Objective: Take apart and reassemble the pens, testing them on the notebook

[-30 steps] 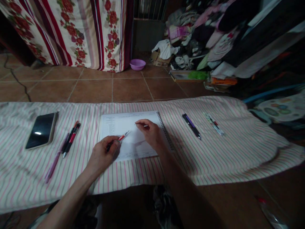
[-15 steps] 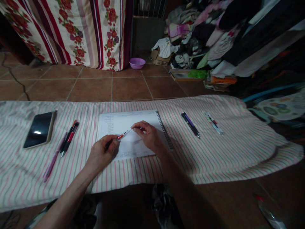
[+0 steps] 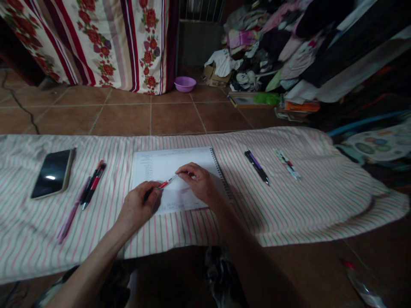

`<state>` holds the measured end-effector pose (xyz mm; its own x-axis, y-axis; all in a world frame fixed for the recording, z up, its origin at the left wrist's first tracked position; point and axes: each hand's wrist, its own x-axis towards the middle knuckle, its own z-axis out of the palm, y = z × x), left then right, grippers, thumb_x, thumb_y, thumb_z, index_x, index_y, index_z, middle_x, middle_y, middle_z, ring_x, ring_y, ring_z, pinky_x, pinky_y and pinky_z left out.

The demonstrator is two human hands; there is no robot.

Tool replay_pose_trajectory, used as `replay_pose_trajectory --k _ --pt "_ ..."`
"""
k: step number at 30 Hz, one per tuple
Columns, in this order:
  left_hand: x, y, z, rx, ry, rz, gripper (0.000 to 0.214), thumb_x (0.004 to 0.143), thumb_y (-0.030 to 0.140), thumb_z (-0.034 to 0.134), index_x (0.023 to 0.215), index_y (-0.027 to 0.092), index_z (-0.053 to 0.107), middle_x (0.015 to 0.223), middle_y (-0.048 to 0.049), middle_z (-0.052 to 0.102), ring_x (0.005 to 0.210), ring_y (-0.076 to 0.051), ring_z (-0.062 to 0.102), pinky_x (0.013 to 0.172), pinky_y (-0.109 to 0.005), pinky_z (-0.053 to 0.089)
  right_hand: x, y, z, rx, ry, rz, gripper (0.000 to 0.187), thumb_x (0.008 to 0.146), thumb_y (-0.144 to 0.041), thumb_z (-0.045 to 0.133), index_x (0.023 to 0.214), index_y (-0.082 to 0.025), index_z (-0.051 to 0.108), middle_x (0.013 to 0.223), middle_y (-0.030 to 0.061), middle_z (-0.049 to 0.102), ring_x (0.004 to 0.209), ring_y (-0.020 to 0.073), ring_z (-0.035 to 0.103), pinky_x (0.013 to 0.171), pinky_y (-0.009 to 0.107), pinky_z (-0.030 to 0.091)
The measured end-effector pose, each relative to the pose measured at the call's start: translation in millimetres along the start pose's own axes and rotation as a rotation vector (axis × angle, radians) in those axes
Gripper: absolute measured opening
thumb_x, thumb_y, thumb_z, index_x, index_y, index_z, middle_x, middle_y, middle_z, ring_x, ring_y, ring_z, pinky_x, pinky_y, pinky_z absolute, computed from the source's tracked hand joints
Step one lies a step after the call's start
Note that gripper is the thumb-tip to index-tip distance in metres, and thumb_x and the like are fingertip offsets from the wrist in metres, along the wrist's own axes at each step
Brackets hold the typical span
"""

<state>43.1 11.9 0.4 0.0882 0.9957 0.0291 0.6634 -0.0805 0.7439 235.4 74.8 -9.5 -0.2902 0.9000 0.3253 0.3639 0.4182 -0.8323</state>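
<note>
Over the notebook, my left hand (image 3: 138, 203) is closed around the dark end of a slim pen (image 3: 166, 182) with a red and white section. My right hand (image 3: 196, 182) has thumb and forefinger pinched at its thin pale upper end; the exact contact is too small to make out. The pen tilts up to the right. Beneath both hands lies a spiral-bound notebook (image 3: 180, 156), a white page showing with a printed column at left and the coil along the right side.
Left on the striped cloth (image 3: 305, 214) lie a phone (image 3: 53, 173), black-and-red pens (image 3: 94, 186) and a purple pen (image 3: 69, 222). On the right are a purple-black pen (image 3: 257, 167) and white-and-red pens (image 3: 287, 164). A purple basin (image 3: 185, 84) stands on the floor beyond.
Both hands keep almost the same pose on the pen. The view has shifted very slightly; nothing else has visibly moved.
</note>
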Motion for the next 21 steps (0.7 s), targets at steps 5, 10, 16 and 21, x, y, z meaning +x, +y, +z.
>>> replay_pose_trajectory --k 5,10,16,21 --pt "-0.1 0.5 0.6 0.019 0.007 0.009 0.028 0.084 0.033 0.044 0.100 0.019 0.062 0.091 -0.0052 0.068 0.085 -0.019 0.063 0.078 -0.034 0.048 0.2 -2.3 -0.3 -0.002 -0.020 0.004 0.011 0.079 -0.013 0.057 0.079 -0.021 0.065 0.079 0.0005 0.063 0.077 0.0125 0.057 0.068 0.024 0.044" --pt "0.3 1.3 0.9 0.016 0.004 0.014 0.028 0.084 0.034 0.043 0.099 0.019 0.062 0.091 -0.0055 0.068 0.085 -0.020 0.063 0.077 -0.034 0.048 0.7 -3.2 -1.2 0.001 -0.029 0.002 0.010 0.080 -0.014 0.057 0.080 -0.021 0.065 0.080 0.0010 0.063 0.076 0.0125 0.057 0.067 0.024 0.044" --pt "0.0 4.5 -0.5 0.039 0.000 0.022 0.028 0.084 0.032 0.042 0.098 0.019 0.062 0.092 -0.0058 0.068 0.086 -0.020 0.063 0.078 -0.033 0.048 0.1 -2.1 -1.3 0.010 -0.047 -0.013 0.009 0.080 -0.016 0.058 0.080 -0.020 0.065 0.080 0.0012 0.063 0.078 0.0127 0.057 0.068 0.025 0.044" --pt "0.3 3.3 -0.3 0.046 0.003 0.026 0.028 0.084 0.033 0.042 0.097 0.019 0.062 0.092 -0.0055 0.068 0.086 -0.019 0.063 0.077 -0.033 0.048 0.3 -2.9 -1.4 0.011 -0.061 -0.030 0.009 0.079 -0.015 0.059 0.079 -0.021 0.066 0.079 0.0006 0.063 0.077 0.0121 0.058 0.069 0.025 0.044"
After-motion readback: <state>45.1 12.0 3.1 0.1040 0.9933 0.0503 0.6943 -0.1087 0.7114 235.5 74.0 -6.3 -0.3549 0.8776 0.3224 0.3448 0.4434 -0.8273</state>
